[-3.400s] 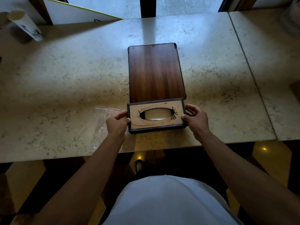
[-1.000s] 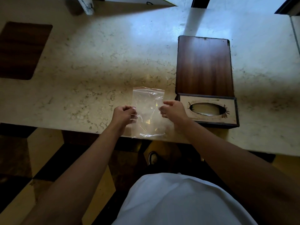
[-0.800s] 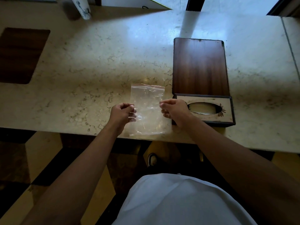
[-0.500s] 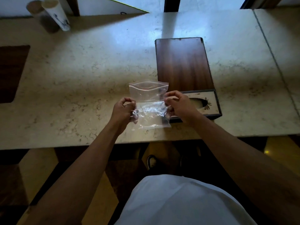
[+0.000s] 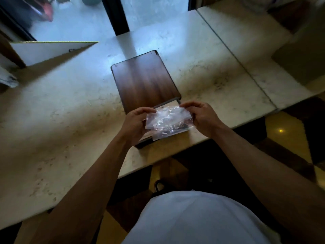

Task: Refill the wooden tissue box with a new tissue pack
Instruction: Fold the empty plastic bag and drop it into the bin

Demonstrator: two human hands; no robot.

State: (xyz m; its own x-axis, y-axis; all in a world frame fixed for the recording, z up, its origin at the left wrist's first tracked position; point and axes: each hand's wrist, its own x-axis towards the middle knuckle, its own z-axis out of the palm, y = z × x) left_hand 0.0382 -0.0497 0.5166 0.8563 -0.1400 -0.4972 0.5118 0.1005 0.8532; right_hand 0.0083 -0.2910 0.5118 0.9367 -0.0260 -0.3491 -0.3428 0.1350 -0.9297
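Observation:
A clear plastic zip bag (image 5: 168, 120), crumpled and folded, hangs between my hands just above the wooden tissue box (image 5: 146, 140). My left hand (image 5: 134, 125) pinches the bag's left edge and my right hand (image 5: 202, 117) grips its right edge. The box sits at the marble table's near edge, and the bag and my hands hide most of its pale top and oval slot. Right behind it a dark wooden board (image 5: 145, 81) lies flat on the table.
The marble table (image 5: 61, 120) runs left and back; a second slab (image 5: 249, 50) joins it on the right along a seam. A white folded card (image 5: 49, 50) stands at the back left. A pale object (image 5: 7, 80) shows at the far left edge.
Both hands have carried the clear bag to the right, over the tissue box, and folded it smaller. The view has tilted and swung.

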